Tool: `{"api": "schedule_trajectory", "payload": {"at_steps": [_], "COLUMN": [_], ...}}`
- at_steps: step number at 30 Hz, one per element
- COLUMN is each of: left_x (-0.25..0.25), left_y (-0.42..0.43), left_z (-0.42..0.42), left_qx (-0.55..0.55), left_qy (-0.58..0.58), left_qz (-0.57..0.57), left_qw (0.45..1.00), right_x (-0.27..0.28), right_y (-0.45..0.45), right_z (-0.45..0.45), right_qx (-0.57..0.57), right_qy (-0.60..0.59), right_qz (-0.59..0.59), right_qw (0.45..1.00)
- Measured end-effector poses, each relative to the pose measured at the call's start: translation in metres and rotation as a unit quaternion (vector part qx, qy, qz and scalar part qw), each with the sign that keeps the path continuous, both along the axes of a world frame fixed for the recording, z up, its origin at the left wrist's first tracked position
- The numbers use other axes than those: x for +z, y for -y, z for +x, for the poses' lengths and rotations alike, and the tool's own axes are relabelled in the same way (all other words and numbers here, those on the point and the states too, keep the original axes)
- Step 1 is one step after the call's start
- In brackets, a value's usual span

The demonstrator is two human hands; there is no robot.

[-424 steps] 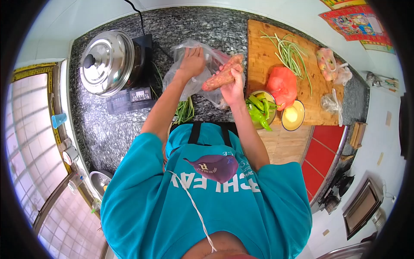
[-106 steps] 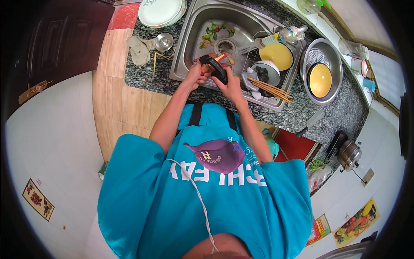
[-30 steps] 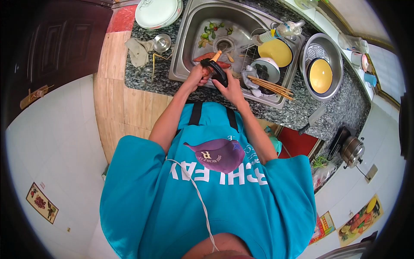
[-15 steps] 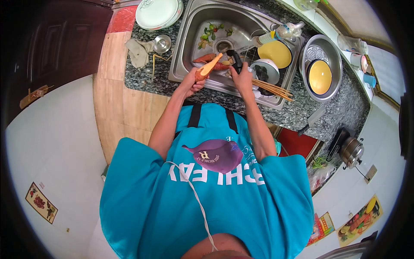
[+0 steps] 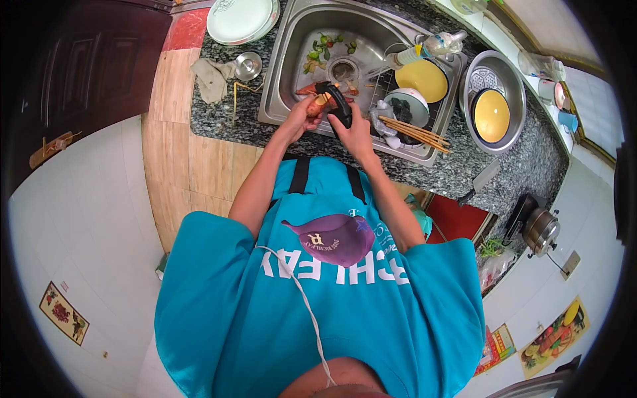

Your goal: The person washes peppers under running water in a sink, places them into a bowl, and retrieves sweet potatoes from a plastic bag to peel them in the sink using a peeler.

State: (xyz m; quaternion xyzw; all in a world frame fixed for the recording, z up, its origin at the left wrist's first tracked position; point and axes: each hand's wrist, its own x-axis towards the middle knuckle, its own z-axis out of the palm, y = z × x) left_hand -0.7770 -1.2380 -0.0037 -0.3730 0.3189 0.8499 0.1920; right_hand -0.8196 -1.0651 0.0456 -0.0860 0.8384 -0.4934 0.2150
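My left hand (image 5: 297, 122) is closed around the lower end of a partly peeled carrot (image 5: 316, 108), held over the near side of the steel sink (image 5: 273, 83). In my right hand (image 5: 357, 138) is a black peeler (image 5: 342, 111), its head lying across the carrot's upper part and hiding some of it. Behind my hands, another reddish carrot (image 5: 306, 89) rests in the basin, partly covered. Green and red vegetable scraps (image 5: 323, 45) lie farther back, close to the drain (image 5: 343, 69).
Right of my hands, a rack holds a yellow plate (image 5: 422, 82), a white bowl (image 5: 414, 106), chopsticks (image 5: 418, 134) and a bottle (image 5: 443, 44). A metal basin (image 5: 517, 126) and a knife (image 5: 486, 176) sit on the right counter. Left are a cloth (image 5: 210, 81) and stacked plates (image 5: 239, 18).
My right hand has come left and toward me, bringing the peeler from beside the carrot onto it. The carrot now points less upright and is more hidden.
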Motion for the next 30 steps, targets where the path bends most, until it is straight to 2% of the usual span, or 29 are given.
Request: {"api": "schedule_trajectory", "payload": {"at_steps": [3, 6, 16, 19, 24, 25, 28, 30], "left_x": [0.001, 0.001, -0.004, 0.007, 0.008, 0.008, 0.014, -0.003], "left_y": [-0.001, -0.004, 0.014, 0.017, 0.022, 0.024, 0.03, 0.031], "left_z": [-0.001, 0.0, 0.012, 0.019, 0.021, 0.025, 0.027, 0.031], "left_qx": [-0.047, -0.044, -0.01, -0.017, -0.024, -0.019, 0.02, 0.002], "left_qy": [-0.016, -0.006, 0.045, 0.044, 0.036, 0.001, 0.005, -0.022], "left_qz": [-0.013, -0.031, 0.088, 0.09, 0.122, 0.142, 0.11, 0.111], "left_qw": [0.999, 0.999, 0.995, 0.995, 0.992, 0.99, 0.994, 0.994], "right_x": [0.007, 0.003, -0.019, -0.025, -0.036, -0.041, -0.039, -0.034], "right_y": [0.0, 0.0, 0.002, -0.006, -0.02, -0.021, -0.036, -0.033], "right_z": [0.002, 0.009, -0.001, -0.015, -0.037, -0.038, -0.042, -0.039], "right_qx": [0.026, 0.04, 0.106, 0.024, 0.028, 0.014, -0.051, -0.032], "right_qy": [0.042, 0.011, -0.045, -0.016, -0.06, -0.076, -0.065, -0.085], "right_qz": [0.007, -0.001, -0.021, 0.055, 0.105, 0.129, 0.122, 0.115], "right_qw": [0.999, 0.999, 0.993, 0.998, 0.992, 0.989, 0.989, 0.989]}}
